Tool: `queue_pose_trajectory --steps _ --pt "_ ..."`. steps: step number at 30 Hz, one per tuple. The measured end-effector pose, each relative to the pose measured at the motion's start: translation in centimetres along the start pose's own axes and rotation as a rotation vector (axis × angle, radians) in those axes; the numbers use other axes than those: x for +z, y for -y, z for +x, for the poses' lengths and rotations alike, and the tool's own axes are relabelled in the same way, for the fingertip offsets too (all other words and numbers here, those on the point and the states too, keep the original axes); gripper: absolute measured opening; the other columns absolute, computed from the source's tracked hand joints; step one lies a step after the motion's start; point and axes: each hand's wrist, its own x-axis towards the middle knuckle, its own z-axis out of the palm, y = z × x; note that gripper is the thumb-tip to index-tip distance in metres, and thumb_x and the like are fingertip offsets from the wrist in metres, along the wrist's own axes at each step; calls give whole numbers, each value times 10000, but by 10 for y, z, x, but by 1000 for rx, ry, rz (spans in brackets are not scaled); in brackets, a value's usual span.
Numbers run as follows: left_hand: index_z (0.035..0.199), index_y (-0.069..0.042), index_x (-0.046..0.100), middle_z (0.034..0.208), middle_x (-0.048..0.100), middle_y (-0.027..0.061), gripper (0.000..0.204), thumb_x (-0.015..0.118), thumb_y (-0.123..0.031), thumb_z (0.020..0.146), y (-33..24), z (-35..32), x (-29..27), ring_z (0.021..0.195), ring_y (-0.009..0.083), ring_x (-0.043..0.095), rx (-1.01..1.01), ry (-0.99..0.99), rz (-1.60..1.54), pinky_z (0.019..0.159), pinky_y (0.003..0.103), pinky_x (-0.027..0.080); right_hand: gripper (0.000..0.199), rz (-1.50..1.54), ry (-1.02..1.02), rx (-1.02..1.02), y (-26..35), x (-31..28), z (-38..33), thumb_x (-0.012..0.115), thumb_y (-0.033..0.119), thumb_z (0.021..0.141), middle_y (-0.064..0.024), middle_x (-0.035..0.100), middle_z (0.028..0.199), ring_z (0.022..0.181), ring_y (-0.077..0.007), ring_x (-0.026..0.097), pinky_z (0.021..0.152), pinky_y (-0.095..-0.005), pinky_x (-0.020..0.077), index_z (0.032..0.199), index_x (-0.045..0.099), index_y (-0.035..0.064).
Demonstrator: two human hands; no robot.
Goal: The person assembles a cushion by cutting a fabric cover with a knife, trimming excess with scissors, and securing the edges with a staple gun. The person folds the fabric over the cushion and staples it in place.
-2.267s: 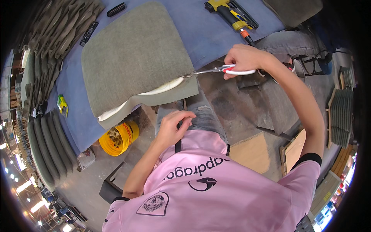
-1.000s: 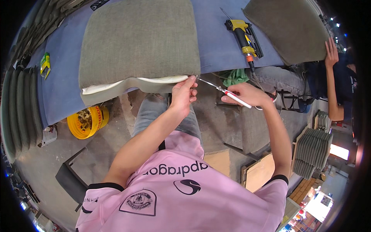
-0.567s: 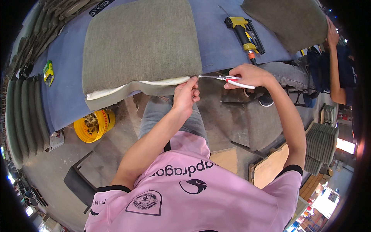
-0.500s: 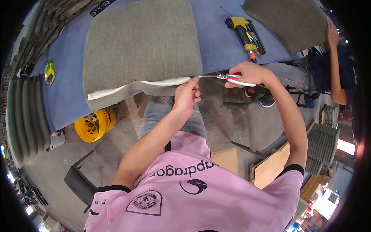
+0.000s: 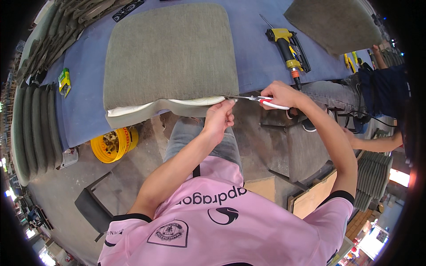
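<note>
A grey-green fabric seat cushion (image 5: 171, 57) lies on the blue-covered table. Along its near edge the fabric flap (image 5: 146, 114) hangs loose, and white padding (image 5: 133, 107) shows in the gap. My left hand (image 5: 218, 119) pinches the flap at the cushion's near right corner. In my right hand (image 5: 280, 95) are scissors (image 5: 269, 104) with red and white handles. Their blades point left and meet the fabric corner just above my left fingertips. How far the blades are apart is too small to tell.
A yellow and black staple gun (image 5: 287, 52) lies right of the cushion. Beyond it is another cushion (image 5: 333, 24), near a co-worker (image 5: 381, 88). Cushions are stacked at the left (image 5: 37, 128), beside a small yellow-green box (image 5: 65, 82). A yellow bucket (image 5: 116, 153) stands below the table edge.
The scissor blades have come closer over the fabric corner, with my left hand still pinching there. The view has shifted slightly. The co-worker's hand has left the far cushion, and an arm now hangs lower.
</note>
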Motion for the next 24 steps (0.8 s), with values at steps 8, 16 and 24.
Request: queue_pose_trajectory --steps 8,16,24 --pt "1137 -82 657 842 649 -7 165 676 -223 1052 -6 -79 -106 708 109 592 -45 170 491 679 269 481 373 119 -81 -12 15 22 -56 801 401 953 -112 672 778 693 -241 662 636 -407 490 912 684 50" --pt "1481 -49 526 1176 642 138 502 606 -29 986 -69 -176 -289 1014 251 649 825 -1014 1060 883 386 534 489 1182 -595 55 57 149 -22 539 570 1077 -114 737 1214 795 -179 669 707 -307 448 1178 607 96" --pt "1111 -21 716 901 666 87 201 650 -190 1024 -190 -140 -253 901 250 657 661 -1024 1214 821 389 517 502 1776 -794 154 107 124 42 573 635 1058 -31 635 952 781 -210 652 671 -321 484 1053 611 134"
